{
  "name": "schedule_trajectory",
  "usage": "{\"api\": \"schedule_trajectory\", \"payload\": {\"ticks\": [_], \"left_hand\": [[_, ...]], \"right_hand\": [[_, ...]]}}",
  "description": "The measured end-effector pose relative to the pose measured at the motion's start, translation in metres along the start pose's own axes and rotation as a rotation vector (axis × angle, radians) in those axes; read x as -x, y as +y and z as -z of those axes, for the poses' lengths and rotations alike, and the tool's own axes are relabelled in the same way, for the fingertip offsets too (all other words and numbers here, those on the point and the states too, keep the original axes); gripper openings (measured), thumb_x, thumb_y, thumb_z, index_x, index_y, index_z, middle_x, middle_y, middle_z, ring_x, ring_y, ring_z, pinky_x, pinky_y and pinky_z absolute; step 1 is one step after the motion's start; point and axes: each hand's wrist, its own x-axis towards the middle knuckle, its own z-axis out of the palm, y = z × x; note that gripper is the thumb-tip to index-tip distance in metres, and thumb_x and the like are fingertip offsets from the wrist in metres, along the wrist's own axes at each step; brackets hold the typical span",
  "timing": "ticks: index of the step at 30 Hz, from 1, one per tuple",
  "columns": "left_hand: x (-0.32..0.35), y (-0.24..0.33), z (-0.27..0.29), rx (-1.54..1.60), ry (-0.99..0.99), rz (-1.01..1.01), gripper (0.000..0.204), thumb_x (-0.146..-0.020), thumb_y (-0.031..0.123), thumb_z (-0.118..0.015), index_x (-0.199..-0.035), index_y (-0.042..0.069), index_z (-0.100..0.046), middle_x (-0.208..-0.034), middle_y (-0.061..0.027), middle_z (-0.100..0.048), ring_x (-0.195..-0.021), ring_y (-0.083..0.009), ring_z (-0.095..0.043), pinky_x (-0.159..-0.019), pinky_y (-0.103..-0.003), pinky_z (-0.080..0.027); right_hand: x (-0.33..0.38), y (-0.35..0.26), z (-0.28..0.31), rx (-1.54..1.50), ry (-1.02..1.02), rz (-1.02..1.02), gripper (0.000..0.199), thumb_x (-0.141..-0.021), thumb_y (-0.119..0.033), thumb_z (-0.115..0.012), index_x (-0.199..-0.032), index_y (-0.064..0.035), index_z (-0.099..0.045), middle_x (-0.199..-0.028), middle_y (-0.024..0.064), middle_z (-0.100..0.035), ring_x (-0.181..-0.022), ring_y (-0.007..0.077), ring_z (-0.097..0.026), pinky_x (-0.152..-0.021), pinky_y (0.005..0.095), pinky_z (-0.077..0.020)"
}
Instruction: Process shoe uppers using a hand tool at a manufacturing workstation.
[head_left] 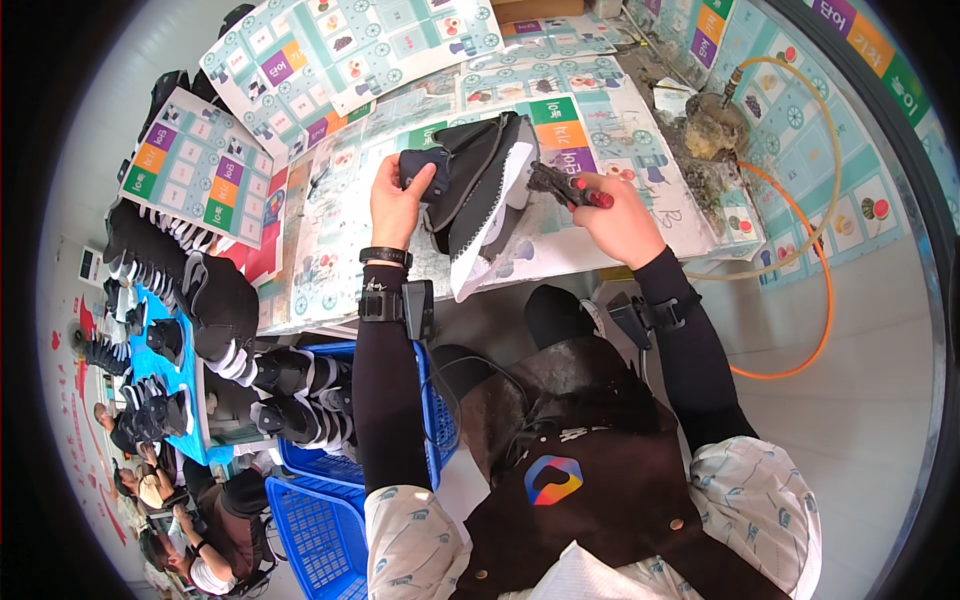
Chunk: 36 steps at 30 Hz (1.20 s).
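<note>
My left hand [398,203] grips a black shoe upper [478,180] with a white zigzag-edged sole rim, holding it above the paper-covered worktable [340,250]. My right hand [622,222] is closed around a small tool with a red handle [572,188], whose dark tip points at the shoe's right side. Both forearms wear black sleeves with strapped wrist devices. The inside of the shoe is hidden.
Printed paper sheets [205,165] cover the table. A glue-crusted pot [714,126] with an orange hose [812,300] sits at the right. Black shoes [215,300] line the left, blue baskets [320,520] stand below. Other people [190,550] sit at lower left.
</note>
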Motion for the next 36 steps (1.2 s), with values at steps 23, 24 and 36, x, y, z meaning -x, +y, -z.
{"api": "schedule_trajectory", "payload": {"ticks": [23, 24, 36], "left_hand": [[0.001, -0.011, 0.003, 0.025, -0.003, 0.017, 0.029, -0.096, 0.01, -0.078, -0.119, -0.001, -0.063, -0.107, -0.0039, -0.073, -0.094, -0.0095, -0.067, -0.086, -0.025, -0.053], [0.001, -0.011, 0.004, 0.02, 0.001, 0.022, 0.029, -0.096, 0.009, -0.078, -0.119, -0.001, -0.063, -0.107, -0.0039, -0.073, -0.094, -0.0096, -0.067, -0.086, -0.025, -0.053], [0.002, -0.009, 0.001, -0.011, 0.014, -0.019, 0.03, -0.094, 0.009, -0.08, -0.118, 0.0, -0.064, -0.106, -0.0048, -0.073, -0.092, -0.0098, -0.067, -0.084, -0.026, -0.054]], "right_hand": [[0.005, -0.007, -0.001, 0.057, 0.035, -0.016, 0.028, -0.083, -0.011, -0.06, -0.105, 0.0022, -0.07, -0.086, 0.0307, -0.066, -0.087, 0.05, -0.063, -0.076, 0.0493, -0.0496], [0.006, -0.008, -0.002, 0.057, 0.033, -0.015, 0.028, -0.083, -0.011, -0.06, -0.105, 0.0022, -0.07, -0.086, 0.0307, -0.066, -0.087, 0.05, -0.063, -0.076, 0.0493, -0.0496], [0.011, -0.014, -0.004, 0.044, 0.106, -0.041, 0.029, -0.083, -0.014, -0.059, -0.105, 0.0013, -0.071, -0.088, 0.0303, -0.066, -0.089, 0.0517, -0.062, -0.076, 0.0517, -0.0499]]}}
